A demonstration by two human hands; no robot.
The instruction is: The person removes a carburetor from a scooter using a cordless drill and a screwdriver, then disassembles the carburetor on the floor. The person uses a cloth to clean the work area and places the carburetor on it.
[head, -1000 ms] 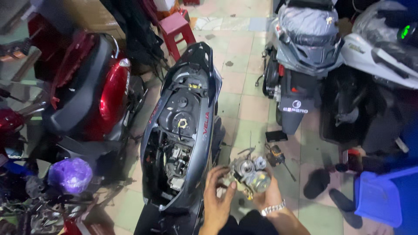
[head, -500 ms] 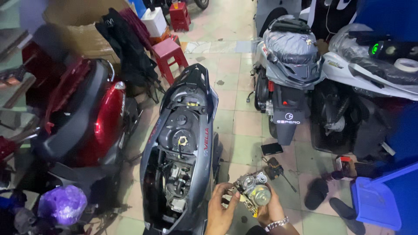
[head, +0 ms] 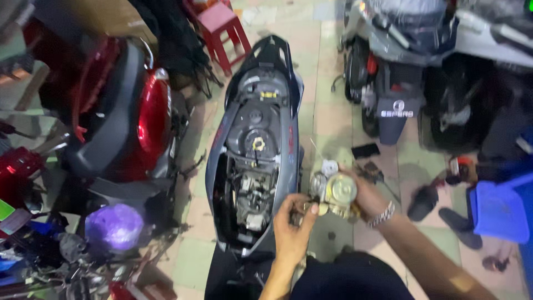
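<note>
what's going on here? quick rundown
A person holds a small grey-and-brass metal engine part in both hands: the right hand cups it from the side, and the left hand pinches its lower edge. It sits just right of a grey scooter with its seat removed and inner workings exposed. A red scooter stands to the left, a blue plastic stool to the right.

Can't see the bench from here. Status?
Left hand and right hand both grip carburetor. Held beside open scooter. Nothing between.
</note>
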